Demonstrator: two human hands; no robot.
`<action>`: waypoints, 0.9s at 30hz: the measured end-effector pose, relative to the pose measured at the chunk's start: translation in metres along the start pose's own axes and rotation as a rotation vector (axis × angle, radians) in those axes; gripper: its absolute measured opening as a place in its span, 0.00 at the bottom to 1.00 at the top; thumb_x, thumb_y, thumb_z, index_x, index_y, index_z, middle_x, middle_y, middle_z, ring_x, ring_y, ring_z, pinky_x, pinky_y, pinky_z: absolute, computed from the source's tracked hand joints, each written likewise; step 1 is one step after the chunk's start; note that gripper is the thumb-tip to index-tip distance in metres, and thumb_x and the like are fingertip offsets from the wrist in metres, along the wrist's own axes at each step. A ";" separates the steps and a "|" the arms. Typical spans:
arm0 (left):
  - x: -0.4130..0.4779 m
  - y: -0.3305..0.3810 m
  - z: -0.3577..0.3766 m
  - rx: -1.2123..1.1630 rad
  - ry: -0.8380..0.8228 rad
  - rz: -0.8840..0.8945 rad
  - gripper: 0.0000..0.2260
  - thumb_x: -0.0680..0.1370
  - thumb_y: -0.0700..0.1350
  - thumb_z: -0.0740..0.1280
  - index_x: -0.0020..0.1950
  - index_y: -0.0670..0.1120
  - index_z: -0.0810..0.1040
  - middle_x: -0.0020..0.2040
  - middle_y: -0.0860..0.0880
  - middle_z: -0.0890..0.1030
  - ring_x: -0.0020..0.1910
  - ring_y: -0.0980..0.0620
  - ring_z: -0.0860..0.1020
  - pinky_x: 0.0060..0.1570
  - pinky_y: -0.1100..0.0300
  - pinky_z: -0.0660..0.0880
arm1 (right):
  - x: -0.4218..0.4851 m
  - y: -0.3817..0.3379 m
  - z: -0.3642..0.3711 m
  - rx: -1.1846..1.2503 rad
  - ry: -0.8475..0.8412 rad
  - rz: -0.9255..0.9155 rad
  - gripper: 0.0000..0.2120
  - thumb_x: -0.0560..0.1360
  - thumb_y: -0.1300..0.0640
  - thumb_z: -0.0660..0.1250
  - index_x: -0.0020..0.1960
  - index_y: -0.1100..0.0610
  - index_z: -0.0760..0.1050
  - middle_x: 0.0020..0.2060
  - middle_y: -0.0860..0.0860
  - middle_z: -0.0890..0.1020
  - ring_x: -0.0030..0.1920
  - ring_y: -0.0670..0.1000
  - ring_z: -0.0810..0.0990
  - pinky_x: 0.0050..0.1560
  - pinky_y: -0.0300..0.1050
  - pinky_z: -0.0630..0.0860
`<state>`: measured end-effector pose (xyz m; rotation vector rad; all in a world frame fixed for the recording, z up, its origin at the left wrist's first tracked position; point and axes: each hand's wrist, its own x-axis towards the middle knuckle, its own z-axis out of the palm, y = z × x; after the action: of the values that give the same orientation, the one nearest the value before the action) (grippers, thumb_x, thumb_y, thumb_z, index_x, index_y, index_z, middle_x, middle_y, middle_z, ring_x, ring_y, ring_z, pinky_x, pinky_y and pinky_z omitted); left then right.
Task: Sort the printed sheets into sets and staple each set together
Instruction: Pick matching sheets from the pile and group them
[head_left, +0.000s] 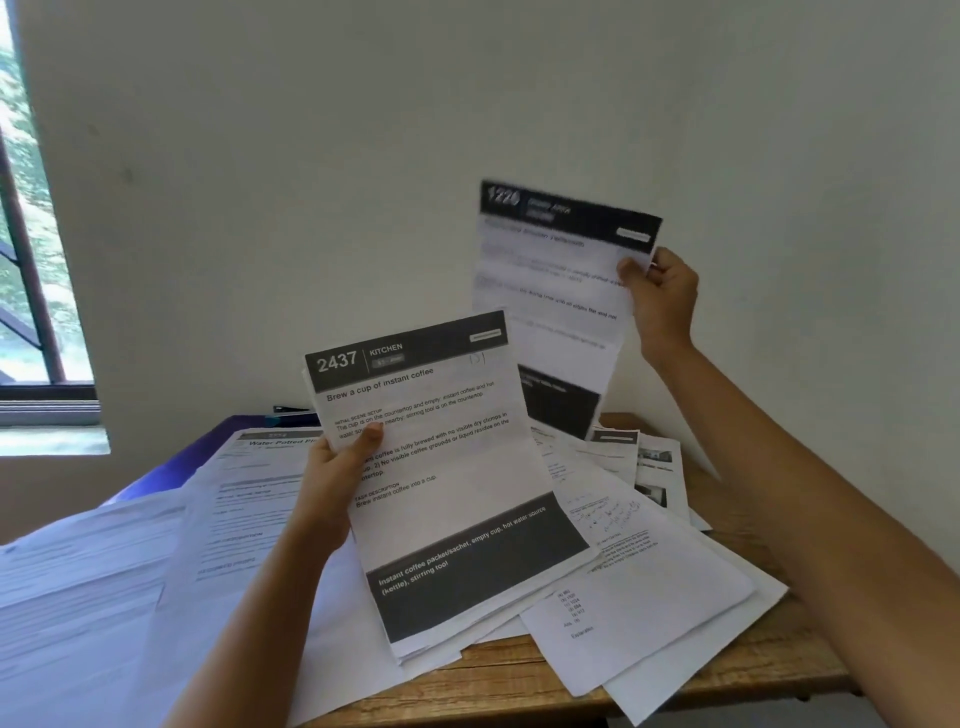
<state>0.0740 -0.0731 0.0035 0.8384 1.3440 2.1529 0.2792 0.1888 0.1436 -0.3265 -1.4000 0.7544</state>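
Printed sheets (649, 571) lie fanned and overlapping across the wooden surface (519, 675), and two lots are lifted clear of it. Your left hand (337, 467) grips a thin bundle (447, 467) headed 2437, "Brew a cup of instant coffee", with the thumb on its face and the fingers behind. Several page edges show at its foot, so it is more than one leaf. Your right hand (662, 291) pinches a single page (556, 291) by its upper right edge and holds it up toward the wall. Its header is blurred and looks like 1226.

The likeliest slip is matching by look. Both carry the same dark banner and dark footer block, so you could add the raised page to the bundle although the numbers differ. Read the number before you join anything.

The raised page hangs from a two-finger pinch and bows along its length. It could fold, crease or slide out and land back in the spread, where you would have to hunt for it.

The bundle's lower edges are stepped, not flush. Stapled like that, a leaf may miss the staple.

Some sheets near you overhang the front edge of the surface. A brush of your forearm could send them to the floor and mix the piles.

A small dark object (291, 410) sits at the back. I cannot tell whether it is the stapler.
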 end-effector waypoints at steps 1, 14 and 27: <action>0.000 0.000 0.001 -0.009 0.000 0.009 0.04 0.78 0.42 0.65 0.52 0.48 0.76 0.49 0.45 0.84 0.40 0.48 0.84 0.36 0.51 0.83 | -0.001 -0.002 0.002 0.017 -0.048 0.020 0.03 0.76 0.61 0.68 0.46 0.54 0.79 0.38 0.49 0.83 0.39 0.48 0.80 0.44 0.46 0.78; 0.001 0.004 0.002 -0.102 0.018 0.015 0.07 0.79 0.42 0.64 0.57 0.47 0.75 0.51 0.46 0.84 0.46 0.44 0.84 0.35 0.51 0.82 | -0.027 -0.016 0.036 0.220 -0.525 0.366 0.11 0.75 0.54 0.65 0.56 0.55 0.78 0.50 0.51 0.84 0.49 0.52 0.84 0.47 0.48 0.81; 0.003 0.009 -0.001 -0.282 0.037 -0.096 0.08 0.81 0.42 0.62 0.59 0.48 0.76 0.56 0.43 0.83 0.45 0.45 0.84 0.36 0.48 0.82 | -0.028 -0.029 0.074 0.031 -0.629 0.495 0.07 0.80 0.61 0.62 0.47 0.57 0.79 0.35 0.48 0.85 0.34 0.46 0.83 0.36 0.40 0.80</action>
<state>0.0703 -0.0752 0.0118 0.6128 1.0408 2.2235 0.2164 0.1327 0.1531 -0.4419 -1.9219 1.3652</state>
